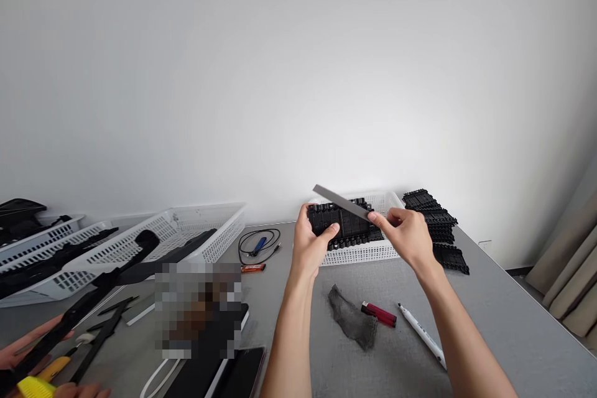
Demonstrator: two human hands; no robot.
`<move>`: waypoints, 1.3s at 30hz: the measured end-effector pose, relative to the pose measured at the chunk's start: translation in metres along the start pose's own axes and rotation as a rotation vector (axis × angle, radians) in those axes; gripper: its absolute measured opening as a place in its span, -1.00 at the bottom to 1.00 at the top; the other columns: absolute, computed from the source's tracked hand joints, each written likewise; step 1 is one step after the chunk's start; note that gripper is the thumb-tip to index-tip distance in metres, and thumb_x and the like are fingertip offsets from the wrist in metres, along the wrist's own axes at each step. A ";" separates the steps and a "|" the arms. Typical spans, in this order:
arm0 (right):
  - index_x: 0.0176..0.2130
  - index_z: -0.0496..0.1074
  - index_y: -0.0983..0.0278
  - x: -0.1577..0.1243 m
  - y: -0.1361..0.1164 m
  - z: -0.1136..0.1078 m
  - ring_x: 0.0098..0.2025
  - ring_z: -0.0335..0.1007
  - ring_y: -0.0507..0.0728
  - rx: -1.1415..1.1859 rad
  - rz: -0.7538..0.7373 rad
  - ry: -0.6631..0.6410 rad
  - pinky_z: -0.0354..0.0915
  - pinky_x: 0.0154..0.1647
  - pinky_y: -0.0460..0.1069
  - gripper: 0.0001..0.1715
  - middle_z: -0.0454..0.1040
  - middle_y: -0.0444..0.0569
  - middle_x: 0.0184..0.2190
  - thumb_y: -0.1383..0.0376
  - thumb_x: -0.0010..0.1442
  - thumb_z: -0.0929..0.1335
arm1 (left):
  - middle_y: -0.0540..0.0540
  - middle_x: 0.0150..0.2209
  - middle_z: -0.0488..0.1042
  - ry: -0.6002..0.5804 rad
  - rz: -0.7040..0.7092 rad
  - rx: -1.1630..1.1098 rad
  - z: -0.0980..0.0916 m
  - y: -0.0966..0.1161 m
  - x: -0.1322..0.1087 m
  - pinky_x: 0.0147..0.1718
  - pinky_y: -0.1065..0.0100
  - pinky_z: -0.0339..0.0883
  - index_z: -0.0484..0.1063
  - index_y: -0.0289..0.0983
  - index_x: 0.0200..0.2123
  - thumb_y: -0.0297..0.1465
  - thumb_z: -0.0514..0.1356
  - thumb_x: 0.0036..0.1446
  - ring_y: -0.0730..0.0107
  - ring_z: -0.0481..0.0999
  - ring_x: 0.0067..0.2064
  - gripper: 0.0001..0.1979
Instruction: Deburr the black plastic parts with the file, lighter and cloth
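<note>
My left hand grips a black plastic part by its left end, thumb on its face. The part is flat and rectangular, with toothed, clip-like edges. In my right hand is a flat grey metal file, pinched near its lower right end. The file slants across the upper side of the part; I cannot tell whether they touch. Both are above a white basket. Below my hands, a crumpled dark mesh cloth lies on the grey table.
Right of the basket are stacked similar black parts. A dark red lighter and a white marker lie by my right forearm. At left are white baskets, a coiled cable, a phone and another person's hand.
</note>
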State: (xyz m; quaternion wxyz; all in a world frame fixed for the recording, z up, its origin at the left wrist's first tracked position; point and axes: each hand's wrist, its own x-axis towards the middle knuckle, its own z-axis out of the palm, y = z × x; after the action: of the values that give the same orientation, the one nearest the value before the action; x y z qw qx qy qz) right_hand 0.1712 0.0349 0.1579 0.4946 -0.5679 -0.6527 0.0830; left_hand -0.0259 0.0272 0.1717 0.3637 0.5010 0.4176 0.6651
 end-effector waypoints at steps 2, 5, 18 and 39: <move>-0.65 0.13 0.20 -0.002 -0.004 0.003 -0.60 0.01 0.03 -0.032 -0.006 0.001 -0.06 -0.56 -0.03 -0.21 0.15 -0.15 -0.69 -0.37 0.14 0.24 | -0.05 -0.16 0.52 -0.001 0.008 0.003 0.001 0.003 -0.002 0.02 0.17 0.39 0.32 -0.19 -0.14 -0.42 0.37 -0.17 0.21 0.54 -0.05 -0.53; -0.65 0.10 0.19 0.002 0.001 0.001 -0.61 -0.01 0.03 -0.062 0.032 0.033 -0.08 -0.58 -0.03 -0.20 0.14 -0.15 -0.70 -0.39 0.13 0.24 | -0.05 -0.16 0.52 0.018 0.019 0.006 -0.002 0.004 -0.002 0.04 0.17 0.38 0.33 -0.20 -0.15 -0.44 0.36 -0.18 0.21 0.54 -0.04 -0.53; -0.65 0.14 0.20 -0.006 -0.008 0.009 -0.60 0.01 0.03 -0.054 -0.011 -0.008 -0.04 -0.56 -0.04 -0.21 0.16 -0.15 -0.71 -0.37 0.15 0.23 | -0.10 -0.08 0.53 -0.012 0.028 0.032 0.000 -0.002 -0.002 0.06 0.15 0.37 0.35 -0.18 -0.09 -0.43 0.36 -0.15 0.18 0.54 0.00 -0.51; -0.26 0.24 0.16 -0.008 -0.020 0.013 -0.44 0.28 0.15 0.115 0.176 -0.002 0.10 -0.43 -0.02 -0.32 0.38 -0.16 -0.48 -0.29 -0.02 0.41 | -0.03 -0.25 0.51 -0.139 0.140 0.495 0.005 -0.004 -0.011 -0.15 0.23 0.33 0.35 -0.15 -0.09 -0.49 0.25 -0.01 0.20 0.50 -0.21 -0.64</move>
State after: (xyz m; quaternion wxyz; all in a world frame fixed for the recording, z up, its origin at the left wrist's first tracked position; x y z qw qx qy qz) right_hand 0.1476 0.0273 0.1600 0.5165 -0.5938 -0.5948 0.1638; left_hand -0.0177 0.0197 0.1644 0.2113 0.6467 0.5060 0.5302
